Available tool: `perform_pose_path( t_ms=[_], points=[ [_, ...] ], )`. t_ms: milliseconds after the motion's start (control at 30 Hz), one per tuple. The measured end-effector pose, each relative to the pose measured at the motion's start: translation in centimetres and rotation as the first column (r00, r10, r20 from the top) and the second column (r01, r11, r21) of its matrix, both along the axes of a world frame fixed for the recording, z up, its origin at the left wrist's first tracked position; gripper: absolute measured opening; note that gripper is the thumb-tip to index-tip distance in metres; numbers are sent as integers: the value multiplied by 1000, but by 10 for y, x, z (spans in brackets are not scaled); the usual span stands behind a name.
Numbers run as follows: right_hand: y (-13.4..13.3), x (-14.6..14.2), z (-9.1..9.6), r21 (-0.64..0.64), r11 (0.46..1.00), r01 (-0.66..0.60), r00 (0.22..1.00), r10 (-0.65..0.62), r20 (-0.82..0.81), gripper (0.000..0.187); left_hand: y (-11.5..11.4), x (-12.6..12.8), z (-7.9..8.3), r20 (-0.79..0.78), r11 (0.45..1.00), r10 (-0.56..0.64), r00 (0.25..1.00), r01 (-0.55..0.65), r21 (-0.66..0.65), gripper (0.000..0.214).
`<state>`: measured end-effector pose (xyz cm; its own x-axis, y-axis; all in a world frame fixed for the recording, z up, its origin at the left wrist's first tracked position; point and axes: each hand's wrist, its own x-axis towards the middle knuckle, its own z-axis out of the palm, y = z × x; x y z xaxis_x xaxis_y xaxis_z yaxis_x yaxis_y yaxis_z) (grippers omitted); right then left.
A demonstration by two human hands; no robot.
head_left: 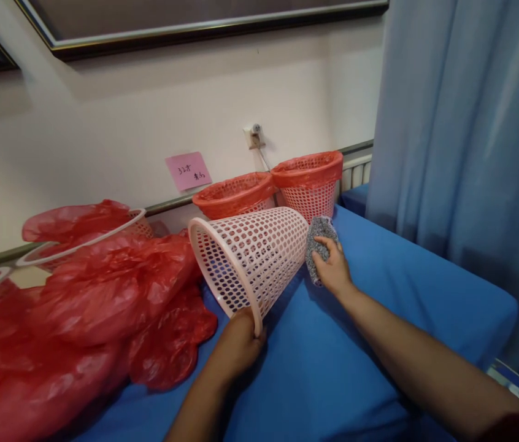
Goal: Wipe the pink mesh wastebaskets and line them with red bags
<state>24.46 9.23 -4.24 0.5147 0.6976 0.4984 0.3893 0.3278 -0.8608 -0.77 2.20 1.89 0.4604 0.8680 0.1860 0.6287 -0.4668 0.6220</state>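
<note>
A pale pink perforated plastic wastebasket [269,245] lies tipped on its side above the blue-covered surface, its mouth facing left. My left hand [241,344] grips its rim at the lower edge; some of the fingers are hidden. At the basket's base, my right hand [333,264] presses a grey scrubbing pad [318,233] against the bottom, fingers bent over the pad. Red plastic bags [103,301] lie heaped to the left of the basket.
Two baskets lined with red bags, one left [236,193] and one right [308,184], stand behind against the wall. Further baskets [137,227] sit among the bags at left. A blue sheet [407,276] covers the surface; a blue curtain [466,123] hangs at right.
</note>
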Motion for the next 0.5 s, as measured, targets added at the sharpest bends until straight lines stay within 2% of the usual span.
perform_pose_path(
  t_ms=[67,133,167,233,267,300,333,367,433,467,500],
  points=[
    [-14,-11,4,81,995,-66,991,56,119,36,1,-1,-3,-9,1000,2,1000,-2,-6,47],
    [-34,-25,10,217,953,-212,935,133,329,37,0,-1,-7,60,999,32,998,-32,3,40],
    [-44,-33,12,288,905,-313,880,162,446,37,-1,-1,-9,114,999,50,992,-51,8,37],
    [-64,-47,17,394,758,-520,748,182,638,33,-4,0,-13,234,998,59,970,-65,19,32],
    [-71,-53,19,421,686,-594,699,180,692,31,-5,0,-14,284,998,51,958,-61,26,30],
    [-75,-57,20,438,639,-633,673,175,718,30,-6,1,-15,321,997,49,946,-65,37,27],
    [-76,-59,20,446,639,-626,682,172,711,32,-7,1,-15,347,996,60,936,-82,48,26],
    [-73,-57,19,445,689,-571,724,168,669,36,-8,2,-15,370,992,86,925,-114,55,26],
    [-56,-45,15,367,858,-358,854,142,501,46,-10,4,-15,427,974,169,888,-218,67,28],
    [-44,-36,13,285,928,-242,912,117,394,49,-10,5,-14,461,960,207,863,-270,75,29],
    [-32,-25,10,187,972,-142,955,84,286,51,-11,5,-14,491,947,232,840,-311,86,31]
  ],
)
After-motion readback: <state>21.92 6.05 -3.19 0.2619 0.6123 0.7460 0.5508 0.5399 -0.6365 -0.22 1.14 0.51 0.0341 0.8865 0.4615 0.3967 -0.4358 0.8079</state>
